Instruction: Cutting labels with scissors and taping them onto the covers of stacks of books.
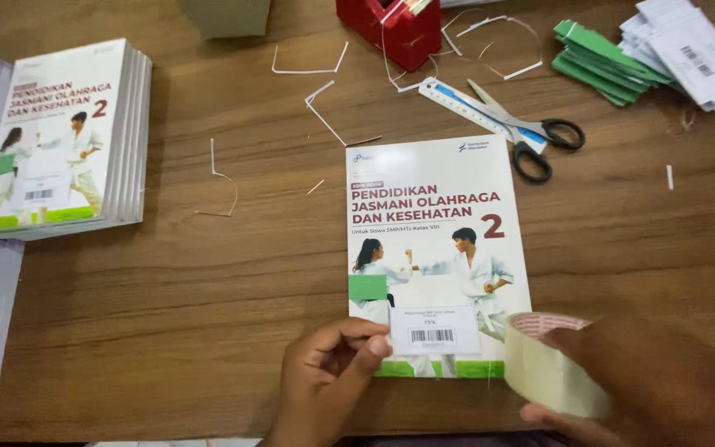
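Now the left hand point(324, 377) presses curled fingertips point(376, 346) beside the barcode label point(434, 331) on the book point(436, 248), while the right hand point(664, 389) wraps a tape roll point(544, 368).

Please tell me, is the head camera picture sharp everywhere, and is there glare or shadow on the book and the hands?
Head view: the book cover is sharp and evenly lit, without strong glare; the right hand holding the tape roll is dark and slightly blurred near the edge; the left hand is shaded beside the barcode label.

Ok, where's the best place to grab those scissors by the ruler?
Probably by the black handle loops of the scissors, coming from the right. They lie flat across the ruler with the handles pointing right and the blades pointing up-left, and the table right of the loops looks open.
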